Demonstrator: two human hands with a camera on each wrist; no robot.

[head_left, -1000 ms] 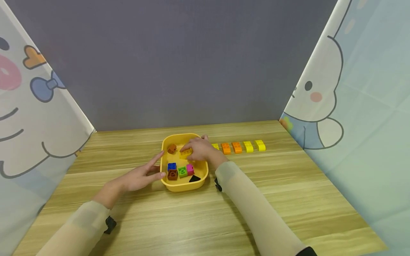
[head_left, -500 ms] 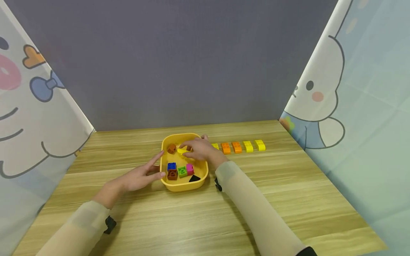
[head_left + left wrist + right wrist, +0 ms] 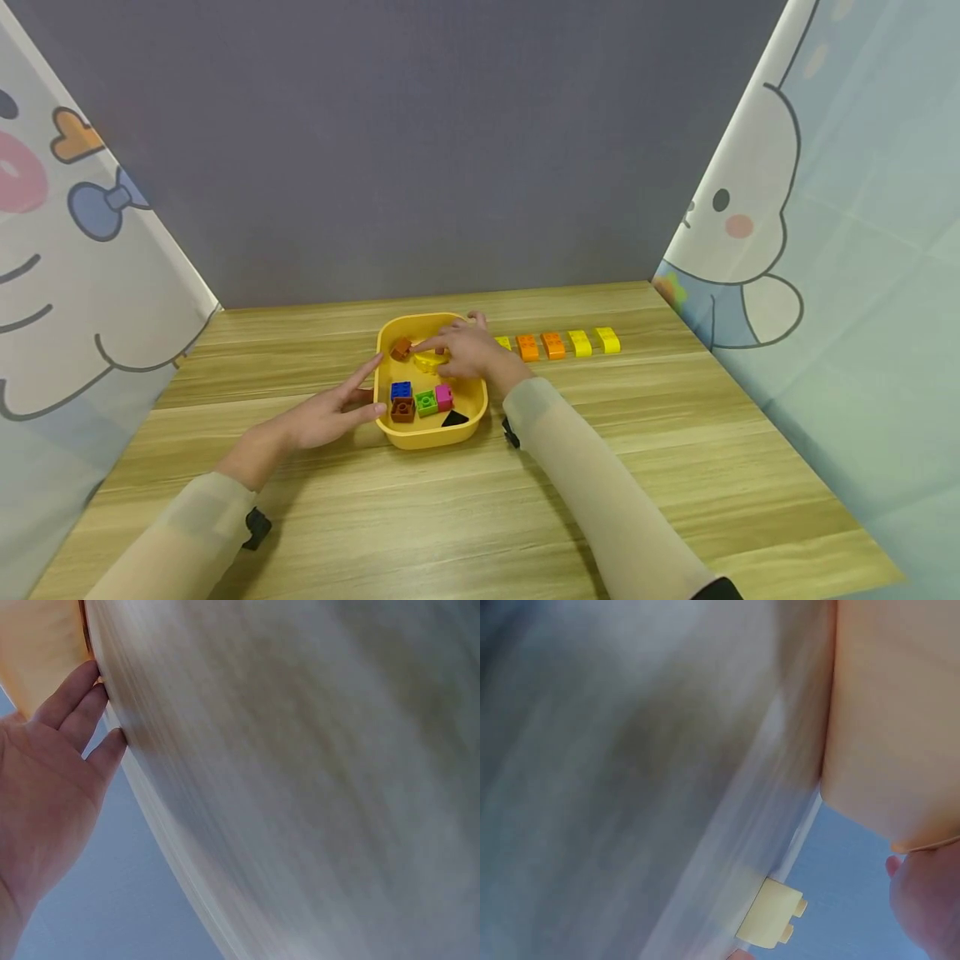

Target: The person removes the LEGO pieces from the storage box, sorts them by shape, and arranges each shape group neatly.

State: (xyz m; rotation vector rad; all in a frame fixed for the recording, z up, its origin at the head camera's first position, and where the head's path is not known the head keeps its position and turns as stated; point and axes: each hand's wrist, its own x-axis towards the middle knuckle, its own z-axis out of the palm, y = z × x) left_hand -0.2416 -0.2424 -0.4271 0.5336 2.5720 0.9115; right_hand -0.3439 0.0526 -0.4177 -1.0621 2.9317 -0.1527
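Observation:
The yellow basket (image 3: 431, 442) stands on the table with several toy building bricks inside. My left hand (image 3: 326, 417) rests with spread fingers against its left rim; the left wrist view has those straight fingers at the basket wall (image 3: 37, 652). Reaching over the right rim, my right hand (image 3: 474, 350) is inside the basket. Its index finger points toward an orange-brown brick (image 3: 401, 348), and its thumb is beside a yellow curved brick (image 3: 429, 362) lying below the hand. In the right wrist view the basket's outer wall (image 3: 900, 712) hides most of the right hand (image 3: 930, 900).
Near the basket's front lie a blue brick (image 3: 401, 390), a brown brick (image 3: 402, 410), a green brick (image 3: 427, 404), a pink brick (image 3: 444, 397) and a black piece (image 3: 454, 419). Right of the basket, yellow and orange bricks (image 3: 553, 346) form a row. A grey panel (image 3: 450, 167) stands behind.
My right fingers have turned and shifted the yellow brick inside the basket, then spread apart, the index finger now stretched toward the orange-brown brick. The left hand has stayed at the rim.

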